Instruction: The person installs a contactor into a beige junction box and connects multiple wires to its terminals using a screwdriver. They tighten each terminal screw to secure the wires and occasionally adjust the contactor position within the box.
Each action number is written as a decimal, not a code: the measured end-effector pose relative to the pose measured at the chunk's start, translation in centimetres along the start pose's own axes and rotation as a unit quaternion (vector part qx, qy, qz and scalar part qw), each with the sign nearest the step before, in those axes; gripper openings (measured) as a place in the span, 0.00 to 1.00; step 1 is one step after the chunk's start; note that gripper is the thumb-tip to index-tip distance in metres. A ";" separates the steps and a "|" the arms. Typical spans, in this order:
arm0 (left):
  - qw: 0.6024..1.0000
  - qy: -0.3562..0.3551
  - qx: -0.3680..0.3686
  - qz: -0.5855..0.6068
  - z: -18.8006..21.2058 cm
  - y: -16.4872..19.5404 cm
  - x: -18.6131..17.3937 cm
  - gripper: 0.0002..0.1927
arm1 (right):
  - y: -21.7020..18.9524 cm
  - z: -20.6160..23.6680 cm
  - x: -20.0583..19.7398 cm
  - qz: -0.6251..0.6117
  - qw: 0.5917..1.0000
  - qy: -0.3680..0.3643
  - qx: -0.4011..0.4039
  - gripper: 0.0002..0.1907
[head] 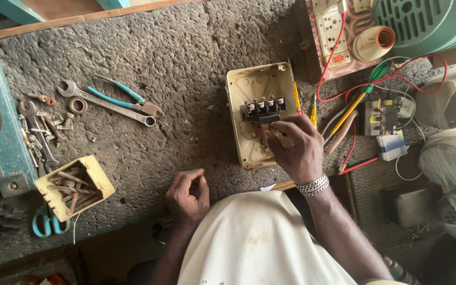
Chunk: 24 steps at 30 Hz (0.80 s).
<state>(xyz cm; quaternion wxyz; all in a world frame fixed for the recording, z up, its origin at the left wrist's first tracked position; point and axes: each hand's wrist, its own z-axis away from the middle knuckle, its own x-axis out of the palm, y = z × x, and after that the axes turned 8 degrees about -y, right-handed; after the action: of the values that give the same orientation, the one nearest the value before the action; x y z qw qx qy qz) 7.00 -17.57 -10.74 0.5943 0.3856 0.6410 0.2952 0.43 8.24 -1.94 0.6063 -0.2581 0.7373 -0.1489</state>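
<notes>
An open cream plastic switch box (249,84) lies on the dark rough bench, with a black terminal block (263,107) fixed across its middle. My right hand (295,148), a beaded bracelet on its wrist, reaches into the box just below the block, and its fingers pinch a small dark part there. My left hand (187,194) rests on the bench near its front edge, left of the box. Its fingers are curled loosely and I cannot tell whether anything small is in them.
Teal-handled pliers (121,94) and a spanner (104,101) lie at left, near loose nuts and a cream box of screws (74,187). Yellow screwdrivers (295,95) lie beside the switch box. Red wires (354,84), a socket board (339,31) and a breaker (383,119) crowd the right.
</notes>
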 end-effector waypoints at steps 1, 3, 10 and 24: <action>1.000 0.000 0.000 -0.002 0.0 0.0 0.0 0.09 | 0.0 0.0 0.1 -0.004 1.000 -0.002 0.010 0.09; 1.000 0.000 0.001 -0.007 0.0 0.0 0.0 0.09 | 0.2 0.0 0.4 -0.012 1.000 -0.005 0.028 0.08; 1.000 0.008 0.013 -0.019 0.0 -0.1 0.0 0.09 | 0.4 0.3 0.9 -0.020 1.000 0.017 0.012 0.10; 1.000 0.001 0.010 -0.023 -0.1 0.0 -0.1 0.09 | 0.3 0.5 1.8 0.001 0.995 0.016 0.103 0.10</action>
<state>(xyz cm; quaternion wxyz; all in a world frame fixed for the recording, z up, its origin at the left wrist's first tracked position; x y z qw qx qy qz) 6.88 -17.58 -10.65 0.5965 0.3762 0.6535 0.2751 0.65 7.58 -3.68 0.6181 -0.1910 0.7279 -0.2273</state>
